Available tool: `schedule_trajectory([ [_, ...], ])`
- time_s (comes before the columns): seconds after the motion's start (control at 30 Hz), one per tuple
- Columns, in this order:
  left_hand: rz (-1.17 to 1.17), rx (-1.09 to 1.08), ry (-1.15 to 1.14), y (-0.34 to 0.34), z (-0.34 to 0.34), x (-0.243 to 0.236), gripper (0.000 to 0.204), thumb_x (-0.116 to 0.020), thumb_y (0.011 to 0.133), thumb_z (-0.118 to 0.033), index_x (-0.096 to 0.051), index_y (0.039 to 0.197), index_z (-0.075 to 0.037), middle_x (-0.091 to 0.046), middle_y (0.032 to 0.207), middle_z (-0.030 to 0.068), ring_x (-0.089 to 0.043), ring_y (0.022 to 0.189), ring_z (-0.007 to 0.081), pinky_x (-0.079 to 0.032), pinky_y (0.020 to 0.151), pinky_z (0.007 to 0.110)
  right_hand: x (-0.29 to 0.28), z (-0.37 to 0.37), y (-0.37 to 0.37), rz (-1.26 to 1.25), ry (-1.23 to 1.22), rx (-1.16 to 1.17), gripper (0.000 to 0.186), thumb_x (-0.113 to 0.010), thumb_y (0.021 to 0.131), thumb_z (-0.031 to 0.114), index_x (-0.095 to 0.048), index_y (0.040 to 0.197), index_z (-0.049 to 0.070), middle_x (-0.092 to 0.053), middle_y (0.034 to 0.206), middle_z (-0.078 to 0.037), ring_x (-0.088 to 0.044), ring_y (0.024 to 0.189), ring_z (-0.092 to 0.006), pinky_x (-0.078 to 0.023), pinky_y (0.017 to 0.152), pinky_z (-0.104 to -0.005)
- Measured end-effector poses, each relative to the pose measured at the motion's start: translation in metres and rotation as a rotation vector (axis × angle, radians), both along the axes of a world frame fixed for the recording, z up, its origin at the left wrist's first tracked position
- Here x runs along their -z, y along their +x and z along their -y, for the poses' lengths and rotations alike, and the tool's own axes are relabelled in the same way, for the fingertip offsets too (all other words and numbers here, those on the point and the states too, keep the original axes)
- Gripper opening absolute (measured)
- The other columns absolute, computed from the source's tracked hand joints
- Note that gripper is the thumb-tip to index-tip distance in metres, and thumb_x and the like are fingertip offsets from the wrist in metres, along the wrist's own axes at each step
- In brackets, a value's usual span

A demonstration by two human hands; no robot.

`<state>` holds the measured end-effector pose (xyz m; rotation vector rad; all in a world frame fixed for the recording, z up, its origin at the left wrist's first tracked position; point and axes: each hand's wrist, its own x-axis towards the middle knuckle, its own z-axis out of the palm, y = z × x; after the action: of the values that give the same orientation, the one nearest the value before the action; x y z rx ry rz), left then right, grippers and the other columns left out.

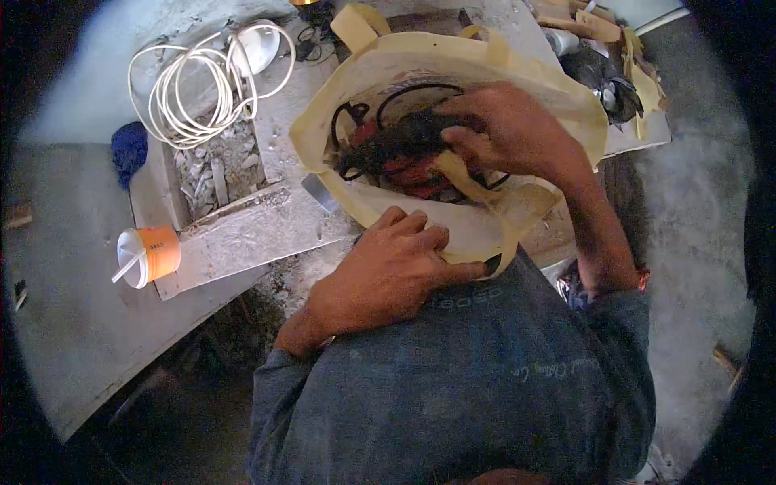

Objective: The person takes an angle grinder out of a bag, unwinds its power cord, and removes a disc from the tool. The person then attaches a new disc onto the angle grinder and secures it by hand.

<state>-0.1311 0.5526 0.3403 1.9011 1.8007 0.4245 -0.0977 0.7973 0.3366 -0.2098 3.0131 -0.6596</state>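
Note:
A cream-yellow cloth bag [598, 129] stands wide with its mouth toward me, at the edge of the worktable. My left hand [388, 263] is closed on its near rim, the thumb stretched along the edge. Inside the bag my right hand [509, 129] is curled round one end of a black elongated object [396, 137], whose kind I cannot make out. Beneath it lie red tool-like parts [416, 178], partly covered, and a black cable [416, 87] loops along the far inner side. A bag strap [465, 178] hangs in by my right wrist.
On the table [250, 250] at left lie a coiled white cable [190, 97], a white round dish [257, 48] and a recess of rubble [218, 174]. An orange cup [158, 252] with a white stick is near the left edge. A dark bundle [602, 77] lies at far right.

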Motion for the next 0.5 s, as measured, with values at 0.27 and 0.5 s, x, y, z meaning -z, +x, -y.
schedule_trajectory([
  [0.27, -0.006, -0.088, 0.138, 0.013, 0.008, 0.016, 0.043, -0.060, 0.076, -0.014, -0.065, 0.117, -0.028, -0.062, 0.098, 0.0058, -0.057, 0.097, 0.0269, -0.043, 0.085, 0.042, 0.092, 0.043, -0.055, 0.147, 0.201, -0.197, 0.072, -0.075, 0.074, 0.033, -0.047, 0.133, 0.002, -0.059, 0.119, -0.022, -0.054, 0.115, -0.0433, -0.042, 0.101, -0.0485],
  [0.5, 0.046, -0.097, 0.158, 0.018, 0.010, 0.020, 0.043, -0.063, 0.073, -0.015, -0.065, 0.116, -0.016, -0.065, 0.113, 0.0046, -0.056, 0.097, 0.0285, -0.042, 0.090, 0.042, 0.111, 0.030, -0.061, 0.127, -0.008, -0.151, 0.063, -0.075, 0.073, 0.033, -0.054, 0.128, 0.010, -0.057, 0.122, -0.020, -0.054, 0.115, -0.0414, -0.042, 0.100, -0.0470],
])
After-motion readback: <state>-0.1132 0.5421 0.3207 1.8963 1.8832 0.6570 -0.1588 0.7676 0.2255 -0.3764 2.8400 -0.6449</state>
